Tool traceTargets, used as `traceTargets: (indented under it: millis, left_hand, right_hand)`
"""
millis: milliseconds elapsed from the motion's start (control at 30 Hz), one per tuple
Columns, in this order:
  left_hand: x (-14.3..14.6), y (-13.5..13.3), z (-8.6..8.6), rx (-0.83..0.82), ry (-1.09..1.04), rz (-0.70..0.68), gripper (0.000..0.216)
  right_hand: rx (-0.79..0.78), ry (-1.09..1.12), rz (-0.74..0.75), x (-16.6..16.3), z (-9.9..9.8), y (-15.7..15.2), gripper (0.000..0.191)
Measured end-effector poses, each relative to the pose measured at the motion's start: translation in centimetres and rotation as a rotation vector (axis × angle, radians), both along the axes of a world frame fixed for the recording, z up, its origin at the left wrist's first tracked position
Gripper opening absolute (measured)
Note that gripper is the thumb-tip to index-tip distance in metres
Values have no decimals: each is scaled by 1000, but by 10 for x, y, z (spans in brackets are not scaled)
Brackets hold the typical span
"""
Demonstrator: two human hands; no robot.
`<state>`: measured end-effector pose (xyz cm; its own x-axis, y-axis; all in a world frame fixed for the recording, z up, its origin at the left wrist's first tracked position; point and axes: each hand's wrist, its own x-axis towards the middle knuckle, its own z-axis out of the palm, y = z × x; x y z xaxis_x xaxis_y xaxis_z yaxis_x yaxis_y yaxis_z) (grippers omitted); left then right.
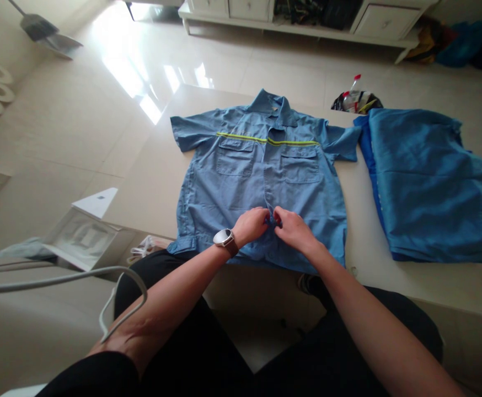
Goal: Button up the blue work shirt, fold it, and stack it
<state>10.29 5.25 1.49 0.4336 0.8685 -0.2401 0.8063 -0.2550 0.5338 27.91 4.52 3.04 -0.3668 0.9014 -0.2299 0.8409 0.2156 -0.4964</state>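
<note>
A blue short-sleeved work shirt lies front up on the pale table, its collar pointing away from me. A yellow stripe crosses the chest above two flap pockets. My left hand, with a watch on the wrist, pinches the front placket in the lower half of the shirt. Close beside it, my right hand pinches the placket's other side. Both hands' fingertips meet around a small bunch of cloth; any button there is hidden by the fingers.
Folded blue garments lie at the table's right. Behind the table stands a black-lined bin with a red-capped bottle. A white cabinet is at the back, a dustpan far left. A grey cable loops over my left forearm.
</note>
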Motion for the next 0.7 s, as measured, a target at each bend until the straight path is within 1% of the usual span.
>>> traceTargets:
  millis: [133, 267, 400, 500, 700]
  left_hand:
    - [0, 2, -9, -2, -43, 18, 20]
    - [-1, 5, -9, -26, -88, 35, 20]
    - [1, 7, -2, -65, -140, 55, 18]
    - [3, 8, 2, -54, -188, 71, 20]
    - [3, 9, 7, -65, -258, 96, 19]
  right_hand:
    - [8, 88, -16, 1, -1, 1, 37]
    - [-55, 167, -61, 0, -2, 2, 40]
    - [-99, 250, -131, -1, -1, 4, 39]
    - [-124, 303, -193, -2, 1, 5, 37]
    - [-88, 397, -297, -4, 1, 6, 27]
